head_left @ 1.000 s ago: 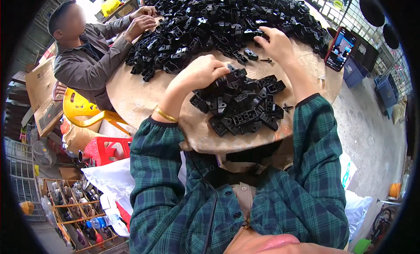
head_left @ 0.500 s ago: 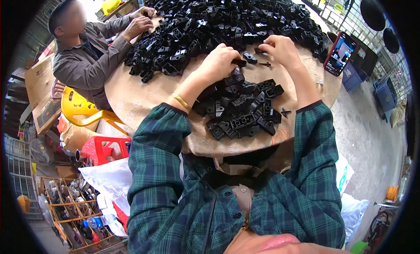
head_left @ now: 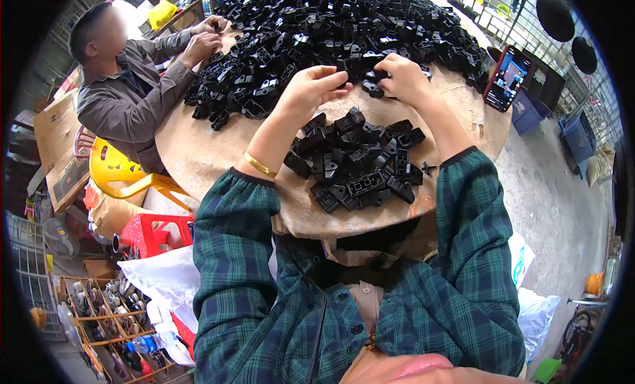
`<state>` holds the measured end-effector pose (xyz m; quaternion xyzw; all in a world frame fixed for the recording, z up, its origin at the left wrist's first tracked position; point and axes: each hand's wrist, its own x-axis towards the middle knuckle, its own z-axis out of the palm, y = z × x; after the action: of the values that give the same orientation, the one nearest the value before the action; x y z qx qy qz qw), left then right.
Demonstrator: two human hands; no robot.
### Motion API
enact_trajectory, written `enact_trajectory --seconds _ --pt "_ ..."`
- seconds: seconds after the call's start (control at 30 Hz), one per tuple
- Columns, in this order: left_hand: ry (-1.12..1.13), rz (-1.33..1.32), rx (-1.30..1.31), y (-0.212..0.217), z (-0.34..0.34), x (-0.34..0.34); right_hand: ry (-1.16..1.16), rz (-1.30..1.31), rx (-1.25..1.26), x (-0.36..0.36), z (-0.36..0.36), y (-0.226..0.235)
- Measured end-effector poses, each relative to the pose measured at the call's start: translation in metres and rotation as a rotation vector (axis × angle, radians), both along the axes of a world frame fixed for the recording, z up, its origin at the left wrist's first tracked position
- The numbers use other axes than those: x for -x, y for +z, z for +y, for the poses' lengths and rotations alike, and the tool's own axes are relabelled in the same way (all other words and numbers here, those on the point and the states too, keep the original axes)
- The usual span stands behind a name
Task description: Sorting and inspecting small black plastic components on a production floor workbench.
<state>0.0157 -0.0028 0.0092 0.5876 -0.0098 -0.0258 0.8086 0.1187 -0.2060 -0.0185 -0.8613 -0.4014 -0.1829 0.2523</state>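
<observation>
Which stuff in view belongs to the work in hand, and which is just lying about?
Apparently in the work:
- large heap of black plastic parts, at whose near edge the left hand and right hand are
- smaller heap of black parts, nearer the person
- table under both heaps

Apparently just lying about:
- phone
- yellow chair
- red stool
- fan

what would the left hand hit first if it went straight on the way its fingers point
The left hand would probably meet the black parts by the near edge of the big pile, just before the right hand, though depth is hard to judge.
</observation>
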Motion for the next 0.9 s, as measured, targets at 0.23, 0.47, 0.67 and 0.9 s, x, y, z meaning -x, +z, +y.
enact_trajectory --seconds 0.23,0.47,0.67,0.9 --pt "0.027 -0.046 -0.023 -0.002 -0.003 0.002 -0.064 0.047 -0.195 -0.011 0.003 -0.006" --pt "-0.129 -0.172 0.016 -0.003 -0.012 0.004 0.285 0.749 -0.694 0.028 0.02 0.018" --pt "0.068 -0.424 -0.282 -0.004 -0.023 0.008 0.301 0.648 -0.642 0.034 0.019 0.024" --pt "0.175 -0.254 -0.276 0.005 -0.002 0.001 0.303 0.866 -0.857 0.029 0.015 0.025"
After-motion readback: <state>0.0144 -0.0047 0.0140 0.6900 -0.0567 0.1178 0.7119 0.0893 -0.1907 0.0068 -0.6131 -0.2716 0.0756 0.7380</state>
